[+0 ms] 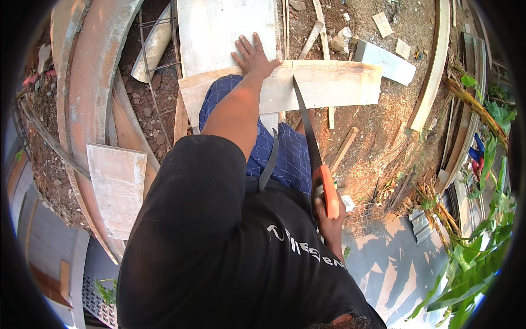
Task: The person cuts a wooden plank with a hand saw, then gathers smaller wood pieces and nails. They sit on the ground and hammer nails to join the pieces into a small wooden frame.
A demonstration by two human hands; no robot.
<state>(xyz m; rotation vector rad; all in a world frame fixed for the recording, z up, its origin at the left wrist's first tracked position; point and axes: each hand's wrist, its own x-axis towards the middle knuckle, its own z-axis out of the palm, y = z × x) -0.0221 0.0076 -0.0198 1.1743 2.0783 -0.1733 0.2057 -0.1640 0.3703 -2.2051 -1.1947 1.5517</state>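
Black shirt [192, 236] nearest, wood scraps [382, 24] lie beyond plank [335, 83].

Weathered boards [90, 82] at left, a whitish block [390, 63] at upper right, broad green leaves [482, 266] at lower right

Giving passage over the ground [378, 137] right of the saw blade [306, 120], above a loose stick [344, 150]. Meeting a pale block [385, 61] just beyond the right end of the plank [337, 82] and, farther right, a long board [433, 71]. Leaving the plank's face accessible between blade and right end. Barring passage left of the blade with the spread left hand [255, 59] and its forearm [233, 112]. Crowding the near side with blue shorts [294, 159] and the right hand [329, 222]. Obstructing the far left with curved boards [94, 71] and a wire frame [149, 71].
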